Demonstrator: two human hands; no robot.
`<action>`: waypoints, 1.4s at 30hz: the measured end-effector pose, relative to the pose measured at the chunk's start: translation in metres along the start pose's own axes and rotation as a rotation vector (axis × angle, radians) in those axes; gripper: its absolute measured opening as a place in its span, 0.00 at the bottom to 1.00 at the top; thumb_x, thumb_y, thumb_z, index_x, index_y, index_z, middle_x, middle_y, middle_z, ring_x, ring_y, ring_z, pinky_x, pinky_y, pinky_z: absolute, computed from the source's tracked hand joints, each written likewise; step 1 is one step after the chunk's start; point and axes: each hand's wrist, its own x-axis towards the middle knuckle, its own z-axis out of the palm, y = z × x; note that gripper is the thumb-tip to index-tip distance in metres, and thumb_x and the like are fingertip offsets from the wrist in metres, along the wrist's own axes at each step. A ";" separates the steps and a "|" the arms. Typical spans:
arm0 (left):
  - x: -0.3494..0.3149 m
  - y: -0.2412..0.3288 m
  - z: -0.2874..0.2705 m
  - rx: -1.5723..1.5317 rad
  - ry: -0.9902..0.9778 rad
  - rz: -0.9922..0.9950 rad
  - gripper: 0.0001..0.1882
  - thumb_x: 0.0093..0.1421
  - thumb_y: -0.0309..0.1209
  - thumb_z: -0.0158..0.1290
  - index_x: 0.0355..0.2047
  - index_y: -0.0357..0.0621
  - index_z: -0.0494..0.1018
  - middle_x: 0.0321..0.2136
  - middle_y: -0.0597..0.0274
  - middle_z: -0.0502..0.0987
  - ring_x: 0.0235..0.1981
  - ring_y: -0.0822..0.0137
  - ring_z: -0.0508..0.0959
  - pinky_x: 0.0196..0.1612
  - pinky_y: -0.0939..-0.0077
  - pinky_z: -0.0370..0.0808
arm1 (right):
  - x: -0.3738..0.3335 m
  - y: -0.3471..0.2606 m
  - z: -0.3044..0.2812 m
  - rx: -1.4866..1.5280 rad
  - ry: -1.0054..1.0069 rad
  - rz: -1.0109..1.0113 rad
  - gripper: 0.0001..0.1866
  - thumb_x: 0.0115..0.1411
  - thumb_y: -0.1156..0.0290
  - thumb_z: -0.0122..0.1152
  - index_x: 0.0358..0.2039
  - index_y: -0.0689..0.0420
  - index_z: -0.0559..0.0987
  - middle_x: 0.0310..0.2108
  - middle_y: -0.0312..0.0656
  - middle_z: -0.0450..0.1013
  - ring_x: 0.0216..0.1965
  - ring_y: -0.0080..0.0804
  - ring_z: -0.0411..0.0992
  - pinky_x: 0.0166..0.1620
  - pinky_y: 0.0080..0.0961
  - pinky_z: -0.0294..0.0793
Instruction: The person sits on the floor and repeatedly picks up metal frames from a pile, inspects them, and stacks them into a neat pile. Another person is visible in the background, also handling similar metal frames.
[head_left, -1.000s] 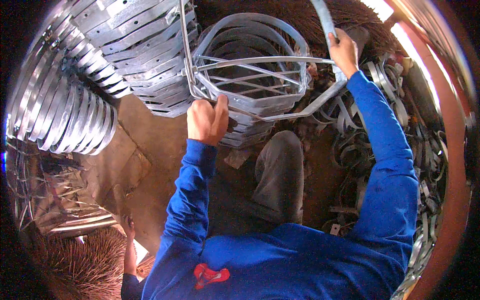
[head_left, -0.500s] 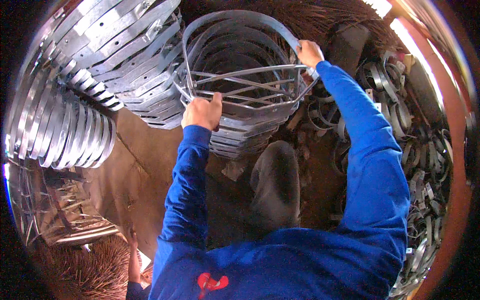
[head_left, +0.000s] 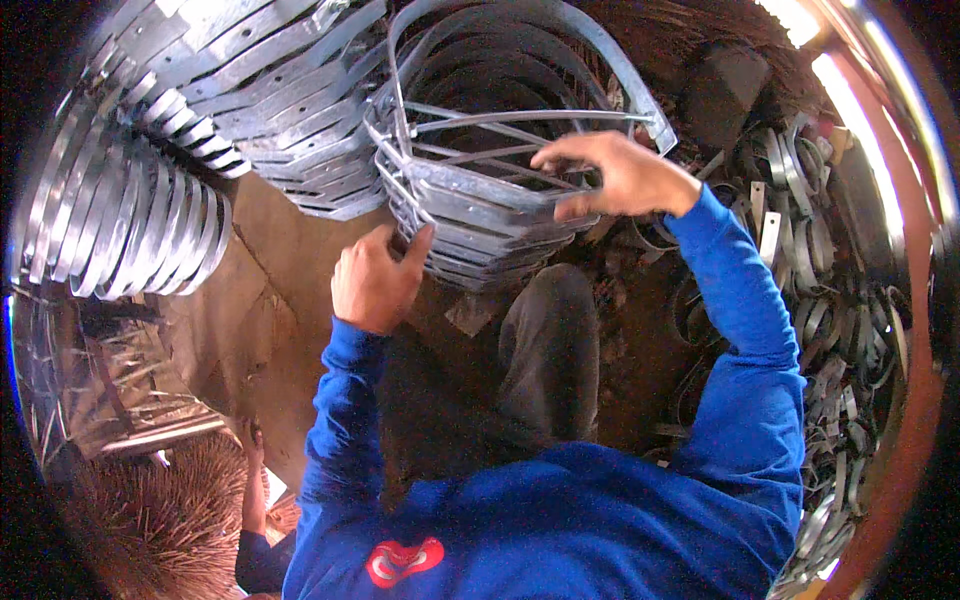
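A stack of bent grey metal frames, rounded at the far side and crossed by thin bars at the near side, stands in front of me. Over its right front part is my right hand, thumb and fingers spread, with nothing in it. The top curved metal band ends just beyond that hand, apart from it. My left hand is beside the stack's lower left edge, its thumb raised away from loosely curled fingers. Whether its fingertips touch the metal is hard to see.
More stacked metal bands rise at the upper left, beside a row of shiny hoops. Loose metal brackets are heaped along the right. At the lower left, another person's arm shows near a bundle of thin brown rods.
Both hands have let go of the top metal frame. My right hand moved down and left from the band; my left hand dropped down and left. The stack appears higher in view.
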 end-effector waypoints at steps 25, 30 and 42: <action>-0.194 -0.287 0.088 -0.128 -0.245 -0.364 0.28 0.53 0.55 0.53 0.35 0.38 0.77 0.35 0.47 0.79 0.40 0.48 0.77 0.44 0.59 0.73 | 0.004 -0.003 0.049 -0.581 -0.153 0.311 0.35 0.43 0.40 0.65 0.27 0.68 0.74 0.30 0.59 0.72 0.37 0.57 0.71 0.42 0.43 0.70; -0.233 -0.337 0.098 -0.077 -0.221 -0.475 0.27 0.54 0.53 0.54 0.38 0.38 0.76 0.36 0.48 0.79 0.41 0.49 0.77 0.46 0.59 0.73 | 0.003 0.001 0.049 -0.539 -0.197 0.335 0.35 0.41 0.42 0.68 0.25 0.69 0.74 0.27 0.60 0.72 0.35 0.57 0.72 0.40 0.42 0.71; -0.342 -0.332 0.074 0.025 -0.172 -0.869 0.29 0.55 0.52 0.53 0.42 0.34 0.74 0.38 0.41 0.76 0.40 0.45 0.76 0.45 0.58 0.72 | 0.009 -0.006 0.049 -0.517 -0.107 0.322 0.35 0.38 0.42 0.71 0.14 0.67 0.69 0.15 0.55 0.65 0.20 0.51 0.67 0.27 0.39 0.65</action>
